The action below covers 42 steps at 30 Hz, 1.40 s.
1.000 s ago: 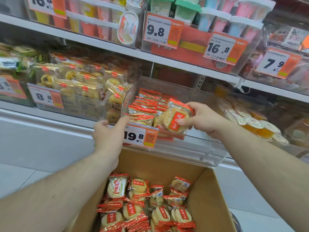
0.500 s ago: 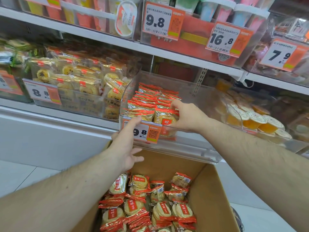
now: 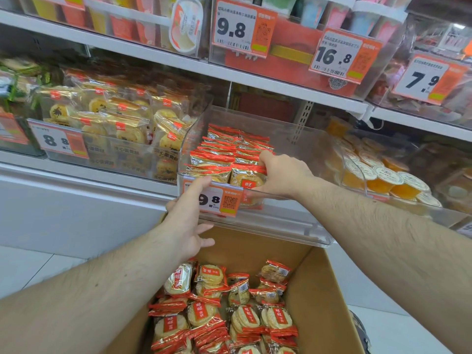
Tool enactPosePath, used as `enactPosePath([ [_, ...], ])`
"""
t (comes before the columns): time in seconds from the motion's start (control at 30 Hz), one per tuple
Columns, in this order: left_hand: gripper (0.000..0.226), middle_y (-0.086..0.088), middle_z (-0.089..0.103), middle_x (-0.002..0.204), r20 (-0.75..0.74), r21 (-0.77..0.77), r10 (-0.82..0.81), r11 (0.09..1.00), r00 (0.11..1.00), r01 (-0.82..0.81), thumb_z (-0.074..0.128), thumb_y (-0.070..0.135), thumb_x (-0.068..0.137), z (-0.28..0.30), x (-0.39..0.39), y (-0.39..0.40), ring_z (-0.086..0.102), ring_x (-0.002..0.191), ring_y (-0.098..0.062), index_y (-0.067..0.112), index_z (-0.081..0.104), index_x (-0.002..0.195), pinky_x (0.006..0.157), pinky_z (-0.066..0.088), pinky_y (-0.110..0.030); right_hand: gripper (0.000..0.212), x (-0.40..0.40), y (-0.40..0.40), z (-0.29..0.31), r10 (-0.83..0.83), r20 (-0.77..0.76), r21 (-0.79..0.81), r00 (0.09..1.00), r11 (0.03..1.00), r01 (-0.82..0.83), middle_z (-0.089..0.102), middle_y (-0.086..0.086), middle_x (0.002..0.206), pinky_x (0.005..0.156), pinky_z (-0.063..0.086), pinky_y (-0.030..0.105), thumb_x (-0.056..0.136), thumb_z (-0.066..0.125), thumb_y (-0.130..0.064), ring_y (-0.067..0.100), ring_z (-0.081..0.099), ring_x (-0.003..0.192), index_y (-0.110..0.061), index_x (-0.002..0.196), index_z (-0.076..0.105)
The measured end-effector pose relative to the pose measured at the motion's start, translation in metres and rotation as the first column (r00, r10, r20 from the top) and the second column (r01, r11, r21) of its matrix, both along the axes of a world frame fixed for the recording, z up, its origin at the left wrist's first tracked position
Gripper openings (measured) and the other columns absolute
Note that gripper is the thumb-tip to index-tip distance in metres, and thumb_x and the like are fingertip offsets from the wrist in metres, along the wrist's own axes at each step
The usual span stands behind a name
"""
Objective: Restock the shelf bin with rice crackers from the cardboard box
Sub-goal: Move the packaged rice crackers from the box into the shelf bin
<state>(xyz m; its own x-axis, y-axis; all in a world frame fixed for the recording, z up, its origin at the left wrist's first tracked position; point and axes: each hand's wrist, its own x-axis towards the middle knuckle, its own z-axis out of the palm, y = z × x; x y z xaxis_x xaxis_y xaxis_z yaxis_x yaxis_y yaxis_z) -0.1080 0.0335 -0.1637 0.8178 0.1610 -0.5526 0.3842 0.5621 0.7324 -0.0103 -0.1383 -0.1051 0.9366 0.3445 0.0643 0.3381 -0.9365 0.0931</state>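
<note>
A clear plastic shelf bin (image 3: 304,131) holds rows of red and gold rice cracker packets (image 3: 219,149). My right hand (image 3: 283,175) reaches into the bin's front and grips one rice cracker packet (image 3: 246,178), thumb above and fingers below it, pressed against the front row. My left hand (image 3: 187,218) is spread against the bin's front wall, with its index finger lying on the rim beside the orange price tag (image 3: 221,200). Below stands the open cardboard box (image 3: 319,290) with several loose rice cracker packets (image 3: 209,315) in it.
A neighbouring bin (image 3: 122,123) at the left holds yellow pastries. To the right sit orange jelly cups (image 3: 383,175). The upper shelf (image 3: 153,56) carries more clear bins with price tags. White floor tiles (image 3: 30,267) show beside the box.
My right hand lowered the packet from above the bin's front edge down into the bin against the front row. My left hand dropped slightly and stays at the bin's front.
</note>
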Motion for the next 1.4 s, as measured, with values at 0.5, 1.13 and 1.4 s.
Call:
enactPosePath([
  [0.5,0.056,-0.014,0.041,0.144,-0.085,0.089,-0.227,0.968,0.97,0.234,0.061,0.027,0.086,-0.008,-0.043,-0.016,0.054,0.114,-0.035,0.026,0.04,0.137,0.104,0.035,-0.064,0.082,-0.027,-0.02,0.032,-0.085,-0.151,0.208,0.985,0.971,0.116,0.05,-0.021,0.087,0.079,0.048,0.035,0.054,0.082,-0.068,0.014,0.054,0.092,-0.029,0.114,0.042],
  [1.13,0.015,-0.005,0.063,0.117,-0.047,0.236,-0.49,0.842,0.871,0.486,0.061,0.024,0.089,-0.01,-0.039,-0.024,0.067,0.101,-0.024,0.026,0.059,0.104,0.092,0.052,-0.049,0.036,-0.004,-0.004,0.009,-0.209,-0.303,0.588,0.93,0.727,0.355,0.072,0.004,0.075,0.063,0.053,0.032,0.077,0.081,-0.04,0.014,0.071,0.059,-0.015,0.079,0.055],
  [1.4,0.015,-0.004,0.063,0.117,-0.042,0.246,-0.507,0.83,0.861,0.5,0.061,0.025,0.089,-0.01,-0.037,-0.023,0.067,0.101,-0.023,0.025,0.059,0.104,0.093,0.052,-0.049,0.043,-0.014,-0.008,0.013,-0.175,-0.371,0.631,0.912,0.673,0.386,0.072,0.005,0.076,0.056,0.047,0.029,0.075,0.08,-0.05,0.017,0.07,0.061,-0.015,0.077,0.055],
])
